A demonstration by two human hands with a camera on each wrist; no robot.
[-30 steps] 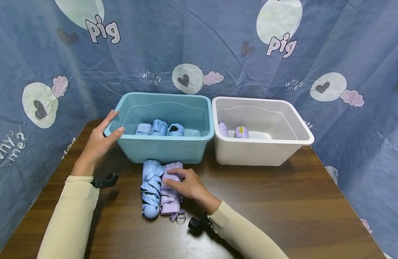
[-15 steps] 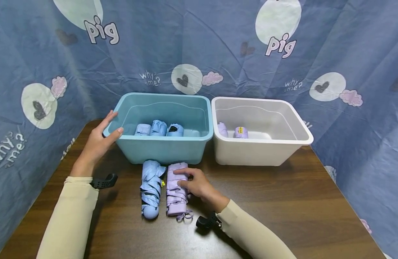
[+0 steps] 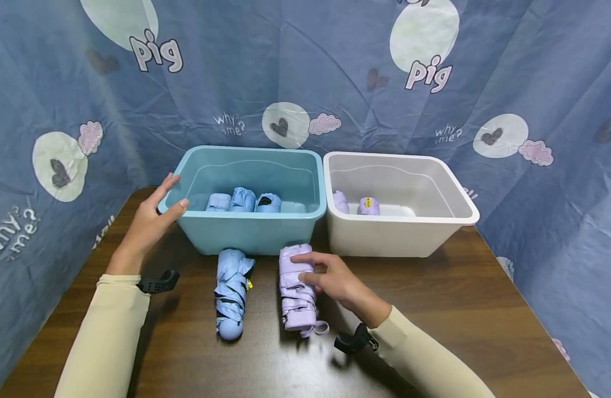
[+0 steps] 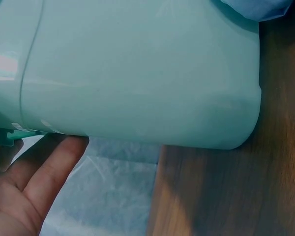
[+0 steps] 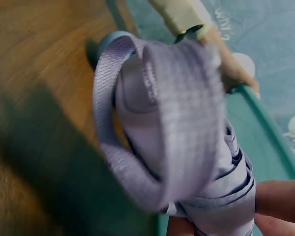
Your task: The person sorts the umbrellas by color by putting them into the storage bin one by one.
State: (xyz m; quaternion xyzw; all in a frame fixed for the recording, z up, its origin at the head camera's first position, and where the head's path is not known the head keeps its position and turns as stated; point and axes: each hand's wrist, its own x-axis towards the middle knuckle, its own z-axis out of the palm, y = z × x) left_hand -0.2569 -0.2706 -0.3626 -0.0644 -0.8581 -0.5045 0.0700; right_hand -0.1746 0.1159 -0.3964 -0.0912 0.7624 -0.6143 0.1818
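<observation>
My right hand grips a lilac folded umbrella from its right side, fingers and thumb around its upper half. The umbrella overlaps the front of the teal bin in the head view. Its wrist strap loops large in the right wrist view. My left hand rests on the left rim of the teal bin, fingers fairly straight and spread. In the left wrist view, fingertips touch the bin's outer wall. A light-blue folded umbrella with a yellow tag lies on the table, left of the lilac one.
Several light-blue folded umbrellas stand in the teal bin. A white bin beside it on the right holds two lilac ones. Both bins stand at the back of the brown wooden table, before a patterned blue cloth.
My right hand has moved right with the lilac umbrella, widening the gap from the light-blue one, and it now appears raised off the table. My left hand has stayed on the teal bin.
</observation>
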